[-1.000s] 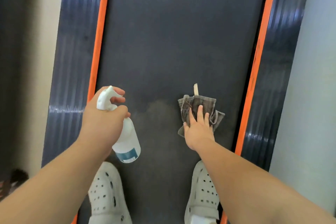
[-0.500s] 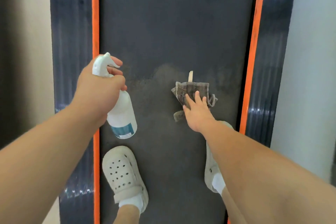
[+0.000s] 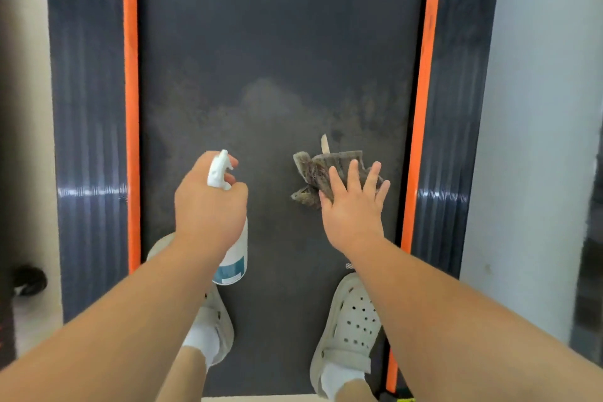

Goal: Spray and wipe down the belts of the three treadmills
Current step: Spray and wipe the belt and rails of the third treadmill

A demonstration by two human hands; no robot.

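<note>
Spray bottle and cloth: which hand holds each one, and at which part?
Left hand grips the spray bottle at its neck. Right hand presses flat on the cloth, not gripping it.

Both forearms (image 3: 456, 297) are bare, with no sleeves in view; the hands wear no gloves. White perforated clogs (image 3: 350, 330) with heel straps cover the feet; white socks (image 3: 202, 341) show above.

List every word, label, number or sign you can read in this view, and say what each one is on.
No text here can be read.
Spray bottle in the left hand: a teal and white label, print too blurred to read.
Cloth under the right hand: a pale tag sticks out, no lettering visible.
Treadmill belt: a small pale mark near the right forearm, too small to read.
Orange side strips: no markings visible.
</note>
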